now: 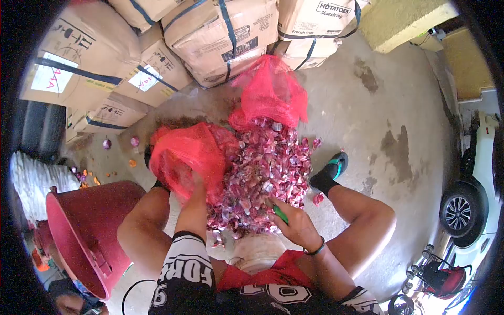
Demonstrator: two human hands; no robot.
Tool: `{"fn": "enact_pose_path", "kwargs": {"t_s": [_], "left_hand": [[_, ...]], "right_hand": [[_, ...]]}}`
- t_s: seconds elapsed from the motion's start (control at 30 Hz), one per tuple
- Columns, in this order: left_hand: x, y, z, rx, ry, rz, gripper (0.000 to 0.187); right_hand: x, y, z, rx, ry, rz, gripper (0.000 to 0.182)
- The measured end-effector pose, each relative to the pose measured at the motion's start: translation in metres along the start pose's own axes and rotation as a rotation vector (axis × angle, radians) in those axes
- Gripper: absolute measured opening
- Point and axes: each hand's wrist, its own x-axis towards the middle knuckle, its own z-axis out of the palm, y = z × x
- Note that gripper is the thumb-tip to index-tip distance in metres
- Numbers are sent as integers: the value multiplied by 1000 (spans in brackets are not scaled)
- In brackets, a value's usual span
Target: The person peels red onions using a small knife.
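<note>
My left hand [185,174] reaches into the red mesh bag [210,137] at centre left, and the netting veils its fingers. In my right hand [298,227] is a small knife with a green handle [281,213]; its blade is hard to make out. That hand hangs over the near right side of a heap of purple onion skins [270,170] spread on the floor between my feet. Beyond the heap, a second red mesh bag [275,94] slumps against the cartons.
Strapped cardboard cartons [220,42] are stacked at the back. A large red tub [100,226] leans at my left. Loose onions [107,144] lie on the floor near it. To the right are a parked car [467,210] and a red-and-black wheeled frame [443,275].
</note>
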Motion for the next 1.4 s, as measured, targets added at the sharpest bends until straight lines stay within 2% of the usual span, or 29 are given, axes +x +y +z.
{"fn": "enact_pose_path", "kwargs": {"t_s": [0.1, 0.2, 0.23, 0.33, 0.37, 0.5, 0.6, 0.7, 0.83, 0.93, 0.97, 1.07, 1.13, 1.2, 1.33, 1.4], "left_hand": [[9, -4, -23, -999, 39, -10, 34], [-3, 3, -63, -1542, 193, 93, 34], [-15, 8, -81, -1571, 304, 134, 34], [-74, 39, -129, -1276, 670, 116, 44], [-104, 54, -152, -1365, 523, 240, 52], [-213, 139, -198, -1514, 33, 506, 53], [-263, 166, -194, -1509, -263, 517, 65], [-305, 182, -195, -1440, -480, 479, 59], [-326, 177, -176, -1331, -509, 659, 56], [-336, 169, -161, -1549, -668, 516, 52], [-337, 166, -152, -1564, -633, 477, 48], [-343, 173, -144, -1606, -636, 492, 52], [-344, 179, -143, -1566, -596, 516, 53], [-342, 181, -142, -1520, -551, 520, 53], [-338, 179, -136, -1452, -505, 532, 55], [-340, 180, -134, -1445, -495, 545, 55]], "right_hand": [[0, -5, -1, -25, -12, -10, 47], [5, -26, -9, 11, 9, -68, 49], [5, -26, -7, 16, 25, -121, 50], [1, -31, -4, 54, 77, -261, 47], [-3, -32, -3, 53, 84, -280, 46], [-25, -49, -1, 158, 93, -306, 43], [-40, -59, -5, 210, 128, -352, 44], [-61, -68, -12, 272, 104, -325, 47], [-73, -68, -4, 311, 169, -415, 51], [-77, -61, 3, 341, 171, -378, 50], [-75, -60, 3, 326, 184, -412, 49], [-80, -63, -5, 488, 36, -89, 49], [-74, -61, 0, 439, 172, -293, 51], [-82, -61, -6, 579, 25, -90, 53], [-81, -59, 9, 567, 149, -220, 54], [-75, -54, 12, 432, 195, -275, 53]]}}
